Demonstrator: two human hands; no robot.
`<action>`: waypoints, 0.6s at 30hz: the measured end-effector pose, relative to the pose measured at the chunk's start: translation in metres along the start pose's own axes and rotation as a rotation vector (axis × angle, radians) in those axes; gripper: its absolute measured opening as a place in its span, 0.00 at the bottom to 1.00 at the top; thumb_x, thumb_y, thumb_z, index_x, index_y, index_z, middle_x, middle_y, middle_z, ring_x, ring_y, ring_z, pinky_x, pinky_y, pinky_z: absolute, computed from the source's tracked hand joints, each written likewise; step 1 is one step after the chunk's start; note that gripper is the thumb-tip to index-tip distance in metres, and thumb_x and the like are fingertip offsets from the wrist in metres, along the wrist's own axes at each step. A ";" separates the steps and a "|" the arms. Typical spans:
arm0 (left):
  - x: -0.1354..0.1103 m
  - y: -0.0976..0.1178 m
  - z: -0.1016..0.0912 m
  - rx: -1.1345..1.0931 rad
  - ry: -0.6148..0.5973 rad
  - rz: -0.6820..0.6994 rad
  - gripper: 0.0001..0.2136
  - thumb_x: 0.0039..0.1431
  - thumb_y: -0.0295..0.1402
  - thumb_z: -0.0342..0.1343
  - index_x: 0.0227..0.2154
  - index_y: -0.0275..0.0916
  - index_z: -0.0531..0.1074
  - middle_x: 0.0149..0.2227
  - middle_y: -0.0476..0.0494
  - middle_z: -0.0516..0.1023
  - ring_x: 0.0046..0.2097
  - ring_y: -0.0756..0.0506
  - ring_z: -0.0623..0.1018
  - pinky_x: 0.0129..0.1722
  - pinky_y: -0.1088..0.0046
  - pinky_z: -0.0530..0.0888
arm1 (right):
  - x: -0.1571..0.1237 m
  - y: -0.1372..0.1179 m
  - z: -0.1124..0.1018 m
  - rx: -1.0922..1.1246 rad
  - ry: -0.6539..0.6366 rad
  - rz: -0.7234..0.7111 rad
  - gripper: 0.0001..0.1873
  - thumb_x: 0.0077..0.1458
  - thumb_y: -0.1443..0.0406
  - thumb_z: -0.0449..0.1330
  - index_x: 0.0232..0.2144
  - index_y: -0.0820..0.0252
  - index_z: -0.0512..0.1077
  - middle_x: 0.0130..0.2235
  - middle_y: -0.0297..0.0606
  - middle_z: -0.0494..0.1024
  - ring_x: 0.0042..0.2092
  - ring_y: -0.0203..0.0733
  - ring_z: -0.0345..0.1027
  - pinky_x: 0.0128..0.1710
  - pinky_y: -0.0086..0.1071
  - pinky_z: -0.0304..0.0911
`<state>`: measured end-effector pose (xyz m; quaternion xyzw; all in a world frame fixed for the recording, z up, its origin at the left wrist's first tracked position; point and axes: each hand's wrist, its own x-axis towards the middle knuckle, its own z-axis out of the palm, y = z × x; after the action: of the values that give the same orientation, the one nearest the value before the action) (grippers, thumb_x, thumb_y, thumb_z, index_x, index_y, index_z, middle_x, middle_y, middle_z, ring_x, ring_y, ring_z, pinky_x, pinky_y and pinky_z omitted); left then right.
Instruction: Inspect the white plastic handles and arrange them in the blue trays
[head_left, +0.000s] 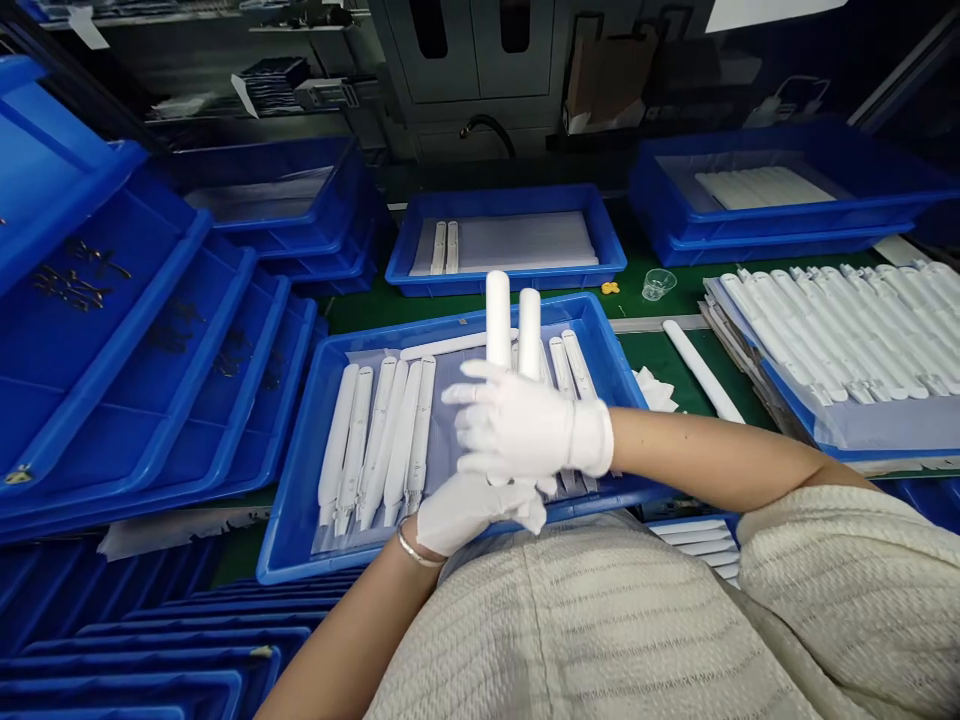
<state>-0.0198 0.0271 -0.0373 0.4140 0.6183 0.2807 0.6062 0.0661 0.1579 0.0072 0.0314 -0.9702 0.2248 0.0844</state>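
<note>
Two long white plastic pieces (498, 315) with rounded ends stand nearly upright in front of me, side by side with a gap between them. My white-gloved left hand (480, 510) is closed around what seems to be their lower ends, mostly hidden. Across their middle lies my gloved right hand (517, 425), its fingers stretched to the left and slightly apart. Beneath both hands is a blue tray (289, 500) lined with pale sheet. Several similar white pieces (375, 440) lie in its left part, with more to the right behind my right hand.
Stacked blue bins (225, 400) rise at the left. Behind stands another blue tray (502, 280) with two slim white parts. At the right, rows of white pieces (847, 330) fill a tray. A single white piece (701, 370), a clear cup (658, 284) and yellow bits (610, 288) lie on the green table.
</note>
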 end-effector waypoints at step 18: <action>-0.003 -0.026 -0.011 -0.690 -0.208 0.265 0.17 0.56 0.42 0.68 0.40 0.31 0.80 0.24 0.44 0.77 0.26 0.49 0.75 0.29 0.75 0.69 | -0.030 0.125 -0.046 -0.085 0.860 0.475 0.21 0.69 0.56 0.51 0.54 0.62 0.72 0.54 0.48 0.76 0.56 0.50 0.70 0.57 0.44 0.65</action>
<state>-0.0349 0.0135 -0.0564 0.2884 0.3636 0.5048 0.7279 0.0906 0.2913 -0.0111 -0.2899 -0.8363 0.1906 0.4246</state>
